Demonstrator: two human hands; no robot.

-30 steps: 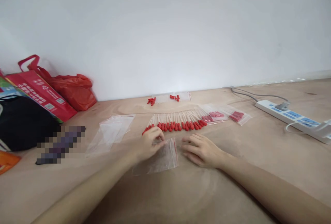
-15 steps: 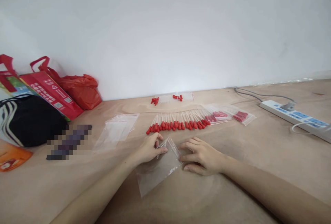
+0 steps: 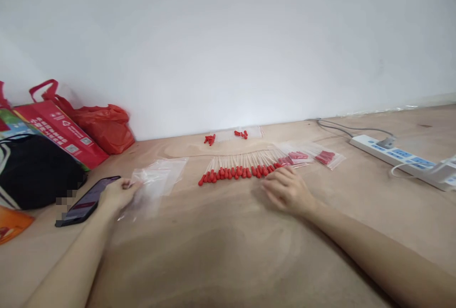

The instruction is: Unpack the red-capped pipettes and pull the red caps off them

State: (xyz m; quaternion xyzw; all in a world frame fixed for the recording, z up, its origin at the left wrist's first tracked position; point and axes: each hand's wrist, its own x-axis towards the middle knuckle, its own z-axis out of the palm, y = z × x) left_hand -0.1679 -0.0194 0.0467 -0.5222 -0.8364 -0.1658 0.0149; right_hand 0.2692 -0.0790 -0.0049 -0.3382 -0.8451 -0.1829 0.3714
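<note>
Red pieces (image 3: 325, 157) inside clear bags (image 3: 337, 163)

At centre lies a row of sticks (image 3: 232, 172); to its right, packets (image 3: 325, 157), then a power strip (image 3: 404, 160). Left of it, flat bags (image 3: 166, 175), then a phone (image 3: 85, 203). Behind, small pieces (image 3: 210, 139), some apparently on another bag (image 3: 255, 132).

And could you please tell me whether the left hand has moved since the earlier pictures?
Yes: against the row of red-tipped sticks, the left hand has moved left, now at the clear bags.
</note>
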